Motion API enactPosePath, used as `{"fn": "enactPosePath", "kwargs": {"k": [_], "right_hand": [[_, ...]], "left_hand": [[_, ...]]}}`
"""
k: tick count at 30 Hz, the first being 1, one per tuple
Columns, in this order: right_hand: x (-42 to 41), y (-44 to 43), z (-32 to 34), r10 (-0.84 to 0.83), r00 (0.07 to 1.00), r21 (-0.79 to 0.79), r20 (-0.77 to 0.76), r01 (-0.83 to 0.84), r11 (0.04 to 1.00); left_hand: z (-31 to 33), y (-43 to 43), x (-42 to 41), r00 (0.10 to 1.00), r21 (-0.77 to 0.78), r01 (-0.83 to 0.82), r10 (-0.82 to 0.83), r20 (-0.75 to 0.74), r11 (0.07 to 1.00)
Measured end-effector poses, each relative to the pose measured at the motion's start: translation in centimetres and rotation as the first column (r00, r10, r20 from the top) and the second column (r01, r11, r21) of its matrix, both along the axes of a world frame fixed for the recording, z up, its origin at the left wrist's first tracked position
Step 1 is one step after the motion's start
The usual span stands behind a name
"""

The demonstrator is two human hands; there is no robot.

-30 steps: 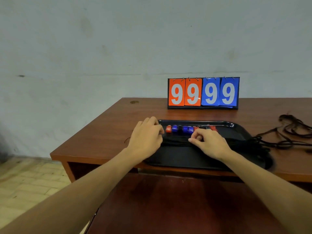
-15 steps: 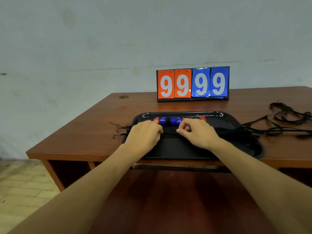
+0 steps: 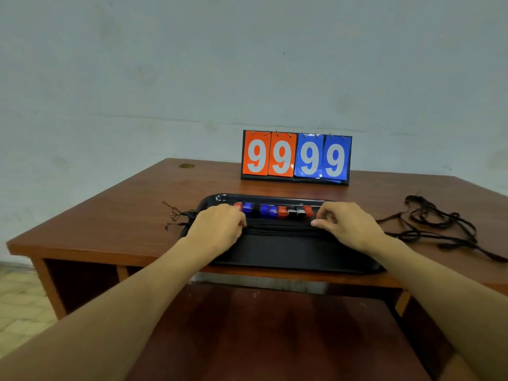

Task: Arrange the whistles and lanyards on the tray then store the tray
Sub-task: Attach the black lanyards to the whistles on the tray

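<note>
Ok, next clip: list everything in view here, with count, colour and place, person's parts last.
tray: one, black, near desk edge, centre.
whistles: a row, red, blue and black, along the tray's far side; exact count unclear.
lanyards on tray: black bundle across the tray, under both hands.
loose lanyards: black tangle on the desk, right of tray.
scoreboard: one, orange and blue, reads 99 99, behind tray.
desk: one, brown wood.
left hand: on lanyards, left.
right hand: on lanyards, right.
</note>
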State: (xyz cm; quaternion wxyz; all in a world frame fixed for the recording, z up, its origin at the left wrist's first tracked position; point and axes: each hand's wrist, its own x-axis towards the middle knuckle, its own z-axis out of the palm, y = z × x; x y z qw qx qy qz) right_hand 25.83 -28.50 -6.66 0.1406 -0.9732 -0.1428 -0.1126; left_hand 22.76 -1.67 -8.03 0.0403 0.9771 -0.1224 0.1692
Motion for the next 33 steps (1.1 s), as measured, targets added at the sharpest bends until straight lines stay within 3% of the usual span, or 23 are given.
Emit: {"fn": "enactPosePath", "kwargs": {"k": [4, 11, 19, 24, 27, 30, 33], "right_hand": [[-0.3, -1.9, 0.9, -0.075, 0.997, -0.002, 0.025, 0.075, 0.997], [-0.2, -4.4, 1.3, -0.200, 0.977, 0.181, 0.069, 0.185, 0.966], [-0.9, -9.9, 0.9, -0.319, 0.932, 0.361, 0.171, 0.242, 0.901], [-0.6, -12.8, -1.0, -0.347, 0.917, 0.407, 0.197, 0.245, 0.880], [-0.1, -13.6, -2.1, -0.345, 0.912, 0.376, 0.222, 0.246, 0.893], [-0.1, -13.6, -2.3, -0.266, 0.925, 0.270, 0.273, 0.192, 0.944], [-0.3, -13.4, -2.3, -0.166, 0.963, 0.095, 0.211, 0.149, 0.984]], "left_hand": [[0.2, -0.2, -0.2, 1.000, -0.010, -0.011, 0.011, -0.014, 1.000], [1.0, -0.7, -0.6, 0.997, 0.020, -0.006, 0.007, -0.080, 1.000], [3.5, -3.8, -0.4, 0.990, 0.351, -0.008, 0.057, -0.127, 0.936], [4.4, -8.4, 0.6, 0.998, 0.165, 0.063, -0.062, -0.008, 0.984], [4.5, -11.1, 1.3, 0.985, -0.026, 0.164, -0.165, -0.051, 0.986], [4.6, -13.6, 1.9, 0.965, -0.138, 0.237, -0.250, -0.084, 0.962], [4.4, -15.9, 2.3, 0.950, -0.231, 0.290, -0.309, -0.052, 0.929]]}}
